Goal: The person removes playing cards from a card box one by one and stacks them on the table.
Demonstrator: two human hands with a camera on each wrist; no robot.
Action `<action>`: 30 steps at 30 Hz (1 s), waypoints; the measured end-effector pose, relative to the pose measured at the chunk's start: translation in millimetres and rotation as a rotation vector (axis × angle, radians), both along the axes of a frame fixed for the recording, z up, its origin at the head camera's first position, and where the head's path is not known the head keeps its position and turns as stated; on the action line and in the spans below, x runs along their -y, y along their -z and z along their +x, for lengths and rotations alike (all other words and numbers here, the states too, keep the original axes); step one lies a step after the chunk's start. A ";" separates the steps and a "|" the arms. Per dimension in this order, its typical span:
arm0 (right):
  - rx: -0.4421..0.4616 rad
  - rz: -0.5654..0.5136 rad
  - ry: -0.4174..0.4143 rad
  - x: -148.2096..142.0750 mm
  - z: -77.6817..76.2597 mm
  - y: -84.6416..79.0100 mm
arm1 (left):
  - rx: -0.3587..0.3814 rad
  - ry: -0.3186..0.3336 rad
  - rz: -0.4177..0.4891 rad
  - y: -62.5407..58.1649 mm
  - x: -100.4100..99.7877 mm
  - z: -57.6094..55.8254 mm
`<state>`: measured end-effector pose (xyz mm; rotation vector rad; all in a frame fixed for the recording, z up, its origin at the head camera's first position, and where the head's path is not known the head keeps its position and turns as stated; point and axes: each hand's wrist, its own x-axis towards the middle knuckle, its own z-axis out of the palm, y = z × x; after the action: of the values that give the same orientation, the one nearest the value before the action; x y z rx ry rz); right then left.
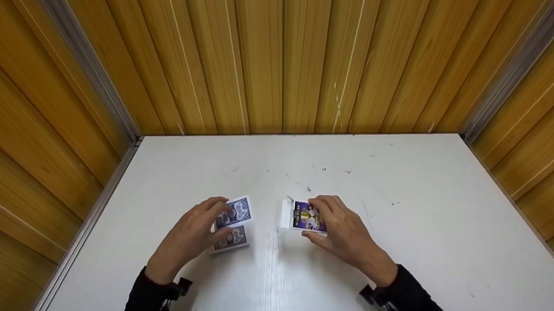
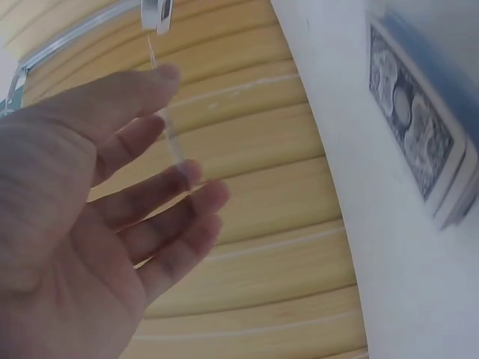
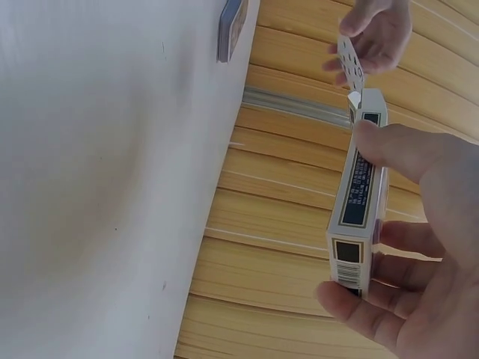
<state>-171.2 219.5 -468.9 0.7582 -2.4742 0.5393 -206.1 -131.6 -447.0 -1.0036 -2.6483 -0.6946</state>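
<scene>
My left hand pinches a playing card with a blue patterned back between thumb and fingers. In the left wrist view the card appears edge-on as a thin strip, and in the right wrist view its pale printed face shows. Below it, a deck of cards lies on the table with the same blue back up. My right hand grips a purple and white card box, thumb on one side and fingers on the other. The box's white flap stands open toward the left hand.
The white table carries small dark marks behind the hands. Wood-look panels rise along its back and sides, with grey metal posts at the corners. Black sleeves and wrist-worn cameras cover my forearms.
</scene>
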 end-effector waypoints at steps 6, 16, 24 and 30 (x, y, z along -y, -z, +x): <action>0.060 0.002 0.051 -2.9 1.3 -2.6 | 0.090 -0.012 -0.034 1.2 5.1 -0.8; 0.082 0.008 0.052 -3.8 0.5 -2.4 | 0.139 -0.011 -0.118 14.0 3.0 -0.9; 0.071 0.042 0.049 -4.2 -0.5 -1.8 | 0.276 -0.071 -0.158 22.9 -2.1 -4.4; 0.076 0.037 0.049 -4.2 -0.1 -1.6 | 0.407 -0.130 -0.204 26.9 -6.7 -6.3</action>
<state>-171.3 223.7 -467.2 0.7017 -2.5724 0.5145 -212.5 -124.9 -473.9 -0.7951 -3.1584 -0.6701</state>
